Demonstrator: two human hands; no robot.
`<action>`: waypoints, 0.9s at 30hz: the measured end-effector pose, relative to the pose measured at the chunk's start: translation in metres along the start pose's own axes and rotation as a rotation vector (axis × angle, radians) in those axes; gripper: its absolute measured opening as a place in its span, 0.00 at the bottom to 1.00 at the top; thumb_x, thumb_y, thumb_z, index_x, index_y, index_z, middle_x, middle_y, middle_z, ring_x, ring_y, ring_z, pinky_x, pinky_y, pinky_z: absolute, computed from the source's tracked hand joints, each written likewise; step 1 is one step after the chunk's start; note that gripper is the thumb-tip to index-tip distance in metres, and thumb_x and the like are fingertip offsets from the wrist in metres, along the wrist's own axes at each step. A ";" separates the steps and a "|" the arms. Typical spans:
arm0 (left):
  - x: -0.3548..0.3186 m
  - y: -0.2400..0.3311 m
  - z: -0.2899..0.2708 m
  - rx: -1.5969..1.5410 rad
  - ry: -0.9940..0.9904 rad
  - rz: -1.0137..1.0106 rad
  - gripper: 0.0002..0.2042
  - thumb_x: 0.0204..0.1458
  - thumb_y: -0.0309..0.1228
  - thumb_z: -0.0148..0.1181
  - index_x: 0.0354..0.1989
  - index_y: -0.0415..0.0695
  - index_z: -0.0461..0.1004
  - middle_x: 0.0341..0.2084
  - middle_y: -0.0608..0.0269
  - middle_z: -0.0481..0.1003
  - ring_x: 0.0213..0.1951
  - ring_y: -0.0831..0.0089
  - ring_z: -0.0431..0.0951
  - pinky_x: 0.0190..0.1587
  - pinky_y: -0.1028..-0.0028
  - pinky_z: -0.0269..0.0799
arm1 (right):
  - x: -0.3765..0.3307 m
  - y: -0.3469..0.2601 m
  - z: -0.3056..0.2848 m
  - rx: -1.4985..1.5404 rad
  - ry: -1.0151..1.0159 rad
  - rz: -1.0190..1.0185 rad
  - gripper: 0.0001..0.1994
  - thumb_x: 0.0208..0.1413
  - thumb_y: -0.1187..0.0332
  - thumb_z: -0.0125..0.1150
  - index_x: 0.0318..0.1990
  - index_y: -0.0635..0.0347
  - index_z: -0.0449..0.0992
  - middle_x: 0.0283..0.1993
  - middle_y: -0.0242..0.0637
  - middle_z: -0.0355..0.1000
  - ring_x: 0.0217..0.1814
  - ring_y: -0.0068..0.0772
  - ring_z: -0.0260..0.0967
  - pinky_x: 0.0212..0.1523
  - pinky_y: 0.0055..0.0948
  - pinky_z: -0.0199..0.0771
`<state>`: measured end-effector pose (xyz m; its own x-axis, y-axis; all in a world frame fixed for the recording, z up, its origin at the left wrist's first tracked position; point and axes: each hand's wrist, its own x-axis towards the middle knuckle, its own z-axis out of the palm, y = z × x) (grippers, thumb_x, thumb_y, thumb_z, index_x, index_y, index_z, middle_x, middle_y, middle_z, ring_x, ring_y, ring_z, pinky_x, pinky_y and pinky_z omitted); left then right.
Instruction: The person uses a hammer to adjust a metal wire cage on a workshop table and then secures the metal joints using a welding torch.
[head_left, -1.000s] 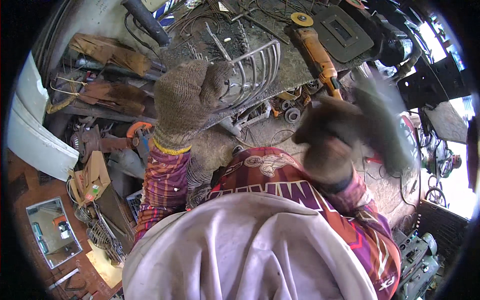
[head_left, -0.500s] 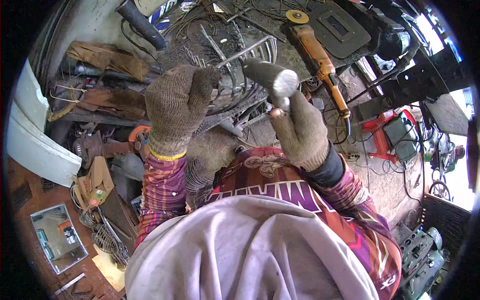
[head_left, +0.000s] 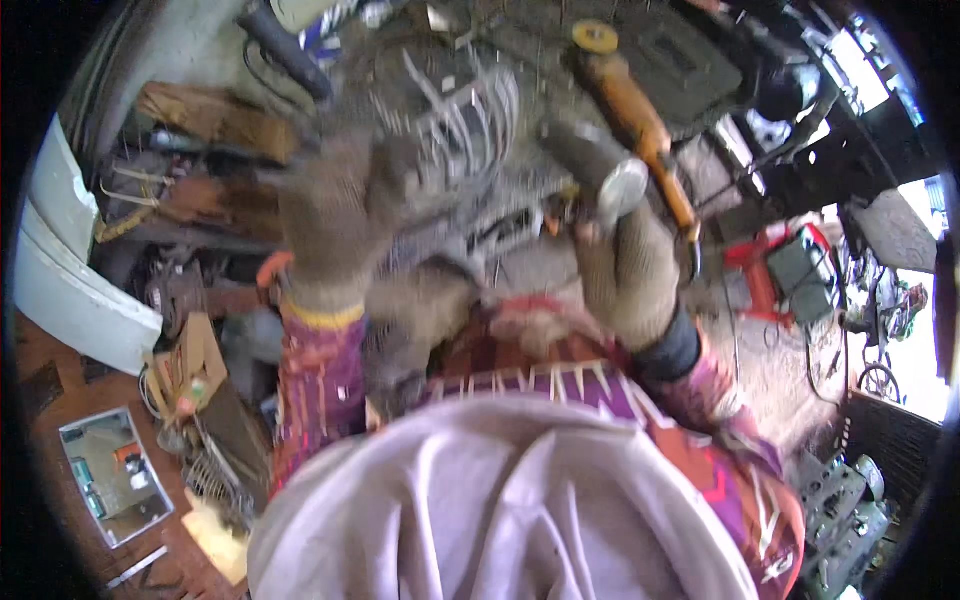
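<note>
A brown knitted work glove covers each hand. My right hand (head_left: 628, 270) is closed around the handle of a hammer (head_left: 592, 160), whose thick cylindrical steel head is raised with its round face toward me. My left hand (head_left: 335, 215) is closed at the near left end of a metal frame of curved rods (head_left: 465, 125). The hand and the frame are smeared by motion, and the fingers' contact is partly hidden behind the glove. The hammer head is to the right of the frame, apart from it.
An orange angle grinder (head_left: 632, 110) lies right of the frame, by a dark welding mask (head_left: 690, 55). Wood pieces (head_left: 215, 120) lie at the left, above an open cardboard box (head_left: 190, 370). A red-and-green machine (head_left: 785, 270) stands on the floor at right.
The hammer and my right hand have moved right and slightly down. My left hand has shifted a little left, and the rod frame has turned so its curved rods show more broadly.
</note>
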<state>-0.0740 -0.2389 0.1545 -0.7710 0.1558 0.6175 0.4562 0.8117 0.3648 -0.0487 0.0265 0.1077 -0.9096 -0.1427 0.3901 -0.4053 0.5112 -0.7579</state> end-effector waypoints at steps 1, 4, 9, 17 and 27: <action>0.001 -0.003 0.002 0.001 -0.004 0.001 0.13 0.62 0.37 0.57 0.33 0.40 0.80 0.23 0.54 0.77 0.24 0.60 0.79 0.28 0.65 0.72 | 0.016 -0.007 -0.002 0.013 -0.014 0.014 0.15 0.59 0.64 0.60 0.48 0.65 0.70 0.33 0.55 0.75 0.38 0.61 0.75 0.37 0.49 0.74; 0.002 -0.008 0.003 0.186 0.013 0.128 0.13 0.62 0.35 0.58 0.30 0.38 0.79 0.21 0.56 0.76 0.22 0.70 0.77 0.27 0.68 0.69 | 0.005 -0.007 0.003 0.024 -0.119 0.016 0.15 0.60 0.63 0.60 0.48 0.63 0.71 0.35 0.54 0.74 0.39 0.62 0.75 0.37 0.47 0.73; -0.007 -0.012 0.001 -0.184 0.013 -0.133 0.13 0.61 0.36 0.60 0.31 0.38 0.79 0.20 0.62 0.77 0.21 0.73 0.74 0.25 0.71 0.67 | -0.005 0.004 0.008 0.141 -0.083 0.167 0.13 0.61 0.62 0.57 0.45 0.63 0.70 0.34 0.57 0.74 0.40 0.64 0.74 0.38 0.47 0.72; -0.015 -0.013 0.005 -0.447 0.165 -0.183 0.15 0.59 0.39 0.63 0.28 0.38 0.80 0.17 0.64 0.76 0.19 0.76 0.75 0.23 0.74 0.67 | -0.010 0.029 0.011 0.259 0.039 0.030 0.21 0.59 0.60 0.64 0.52 0.68 0.70 0.38 0.47 0.75 0.35 0.29 0.73 0.39 0.31 0.73; -0.038 -0.034 0.011 -0.445 0.210 -0.458 0.15 0.58 0.40 0.62 0.29 0.39 0.78 0.22 0.62 0.78 0.24 0.73 0.75 0.26 0.70 0.68 | 0.013 0.091 0.008 0.447 0.169 0.366 0.18 0.68 0.59 0.52 0.54 0.66 0.71 0.41 0.34 0.74 0.42 0.23 0.70 0.45 0.23 0.71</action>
<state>-0.0657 -0.2662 0.1111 -0.8478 -0.2982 0.4384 0.2785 0.4532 0.8468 -0.0985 0.0640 0.0395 -0.9850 0.1310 0.1126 -0.1013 0.0901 -0.9908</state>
